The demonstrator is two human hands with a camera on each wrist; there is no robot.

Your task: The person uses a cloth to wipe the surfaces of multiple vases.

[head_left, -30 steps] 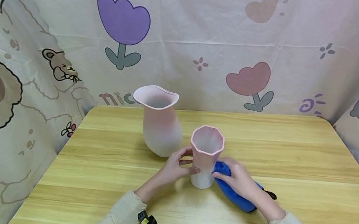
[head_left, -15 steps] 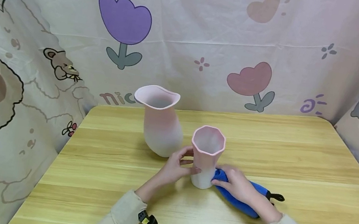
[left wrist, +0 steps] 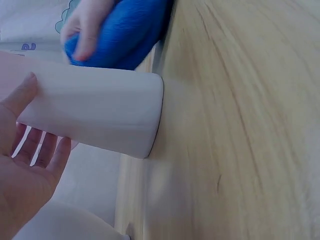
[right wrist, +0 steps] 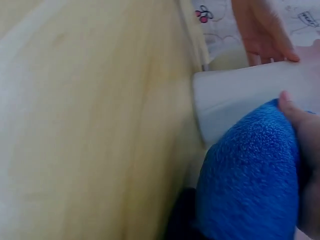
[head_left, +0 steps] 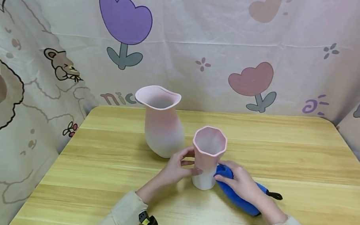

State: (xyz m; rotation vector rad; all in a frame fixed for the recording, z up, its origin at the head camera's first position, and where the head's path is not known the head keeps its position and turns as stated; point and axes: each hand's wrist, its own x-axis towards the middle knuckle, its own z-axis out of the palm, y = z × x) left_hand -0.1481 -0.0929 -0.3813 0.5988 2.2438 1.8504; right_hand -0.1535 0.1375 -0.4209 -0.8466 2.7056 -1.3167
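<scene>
A pink-to-white vase [head_left: 205, 169] with an eight-sided rim stands upright on the table. My left hand [head_left: 176, 167] grips its left side, thumb across the front and fingers behind, as the left wrist view also shows. In my right hand [head_left: 239, 182] is a blue plush cloth [head_left: 238, 199] with a black loop, pinched between thumb and fingers. Its bunched end lies against the vase's right side. The right wrist view shows the fuzzy cloth [right wrist: 255, 175] close beside the vase's white lower part [right wrist: 240, 95].
A larger pink-and-white vase [head_left: 163, 133] with a wavy, flared mouth stands behind and left of the held one. The wooden table [head_left: 302, 158] reaches back to a printed fabric backdrop [head_left: 189, 17]. Each sleeve carries a small black wrist camera [head_left: 147, 222].
My right hand has slid the cloth down along the vase's right side, then back up a little. The left hand and both vases keep their places.
</scene>
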